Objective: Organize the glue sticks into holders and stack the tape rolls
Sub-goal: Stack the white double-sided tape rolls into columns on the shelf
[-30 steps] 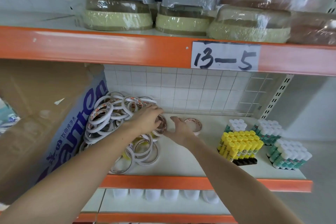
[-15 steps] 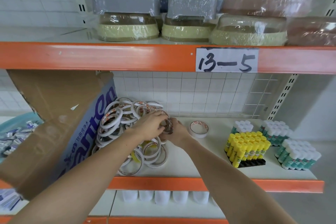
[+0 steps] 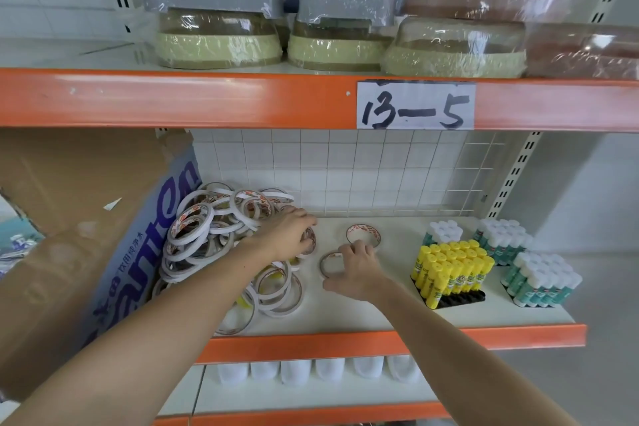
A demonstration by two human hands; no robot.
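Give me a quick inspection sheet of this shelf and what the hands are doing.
Surface: white shelf with orange front edge.
Job's things: loose heap of tape rolls; lone roll lying flat; yellow glue sticks upright in a black holder; white-capped glue sticks in groups.
Clutter: cardboard box at left.
Hands: left hand on the heap; right hand holding a thin roll.
Cables: nothing seen.
Surroundings: label "13-5"; wrapped goods above.

Counts on the shelf (image 3: 345,318)

Two hands, one yellow glue-stick block (image 3: 453,270), three white-capped glue-stick blocks (image 3: 539,282), one tape roll (image 3: 363,234) standing alone, one ring at the right hand (image 3: 358,270); the tape heap (image 3: 207,235) was too tangled to count.
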